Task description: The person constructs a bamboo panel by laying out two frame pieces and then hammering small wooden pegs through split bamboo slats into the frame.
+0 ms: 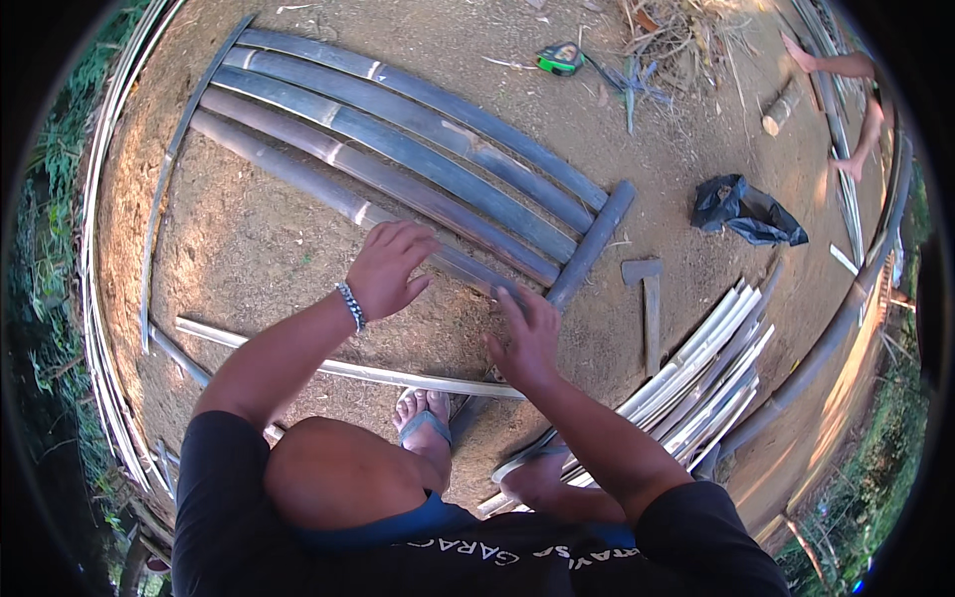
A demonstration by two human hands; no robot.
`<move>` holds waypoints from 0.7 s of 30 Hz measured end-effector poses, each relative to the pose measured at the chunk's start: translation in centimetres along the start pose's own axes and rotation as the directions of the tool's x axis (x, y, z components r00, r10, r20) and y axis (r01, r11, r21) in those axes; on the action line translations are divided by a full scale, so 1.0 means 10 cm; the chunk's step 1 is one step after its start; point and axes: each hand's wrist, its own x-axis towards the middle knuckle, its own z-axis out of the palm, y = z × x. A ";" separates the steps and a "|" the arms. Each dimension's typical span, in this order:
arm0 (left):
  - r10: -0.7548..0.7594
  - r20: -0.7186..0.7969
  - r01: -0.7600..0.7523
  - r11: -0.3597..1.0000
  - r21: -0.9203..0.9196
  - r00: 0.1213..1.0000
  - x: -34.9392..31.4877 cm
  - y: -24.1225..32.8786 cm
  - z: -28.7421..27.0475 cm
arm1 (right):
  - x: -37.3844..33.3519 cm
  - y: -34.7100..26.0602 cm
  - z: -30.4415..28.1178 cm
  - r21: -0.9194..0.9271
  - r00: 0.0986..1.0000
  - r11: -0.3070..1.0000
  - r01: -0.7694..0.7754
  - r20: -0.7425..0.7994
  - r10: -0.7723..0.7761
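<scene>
Forearms (284, 353) reach forward.
Left hand (391, 267) loose, fingers curved apart, a bamboo strip (274, 162) beneath; right hand (527, 336) unclenched, thumb apart, the strip's end at its fingertips.

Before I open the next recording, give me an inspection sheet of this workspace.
Surface: bare brown earth.
Work pieces: five long dark bamboo strips lying side by side; dark round bamboo pole at their right end.
Clutter: green-and-black tape measure, black plastic bag, wooden-handled hatchet, pale split-bamboo pile.
Hands: left hand over the nearest strip; right hand at that strip's right end, contact unclear for both.
Cables: nothing seen.
Surroundings: green leafy foliage, another person's bare limbs.
</scene>
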 end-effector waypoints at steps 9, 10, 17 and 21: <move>0.233 0.408 -0.271 0.962 0.037 0.883 0.51 0.03 0.28 | -0.35 0.39 0.06 0.319 0.653 0.573 -0.755 0.288 0.701; 0.226 0.398 -0.258 0.966 0.029 0.889 0.50 0.01 0.30 | -0.26 0.29 -0.02 0.302 0.628 0.552 -0.777 0.328 0.705; 0.234 0.262 -0.250 0.968 0.027 0.936 0.37 -0.08 0.36 | -0.16 0.23 0.21 0.270 0.601 0.543 -0.795 0.238 0.763; 0.184 0.295 -0.206 0.978 0.044 0.937 0.40 -0.11 0.29 | -0.18 0.24 0.27 0.273 0.616 0.562 -0.781 0.191 0.764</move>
